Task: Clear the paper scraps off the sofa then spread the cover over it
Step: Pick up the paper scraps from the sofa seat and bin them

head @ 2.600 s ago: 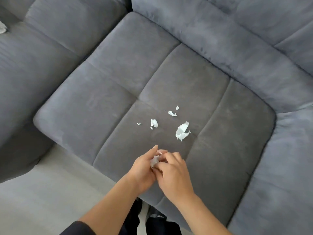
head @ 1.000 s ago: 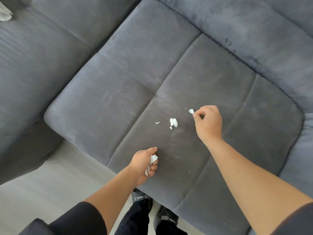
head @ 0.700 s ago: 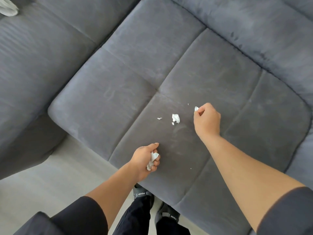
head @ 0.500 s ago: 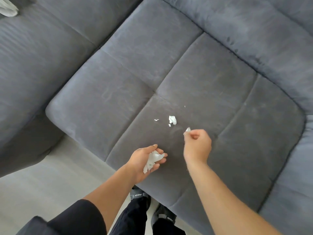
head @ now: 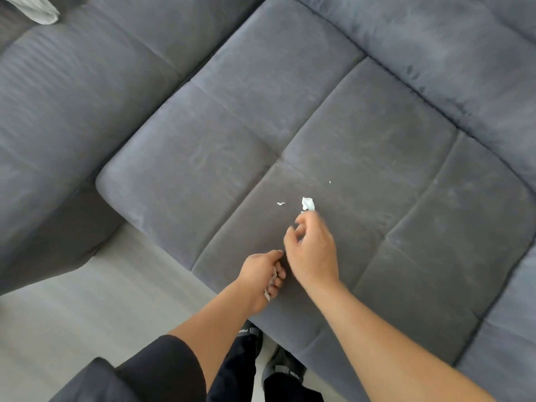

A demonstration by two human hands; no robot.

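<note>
Scrap duty: our left hand (head: 259,272) clutches the paper wad (head: 273,278) at the front edge of the seat cushion (head: 203,169), freeing our right hand (head: 311,250), fingers loosely parted, for the biggest scrap (head: 308,203) mid-cushion.

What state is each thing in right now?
Left hand, gripping collected paper scraps.
Right hand, blurred, loosely curled, nothing visibly held.
Largest scrap, loose on seat cushion.
Small scrap, loose beside it.
Tiny fleck, loose farther back.
Pale cloth, bunched, top-left corner.
</note>
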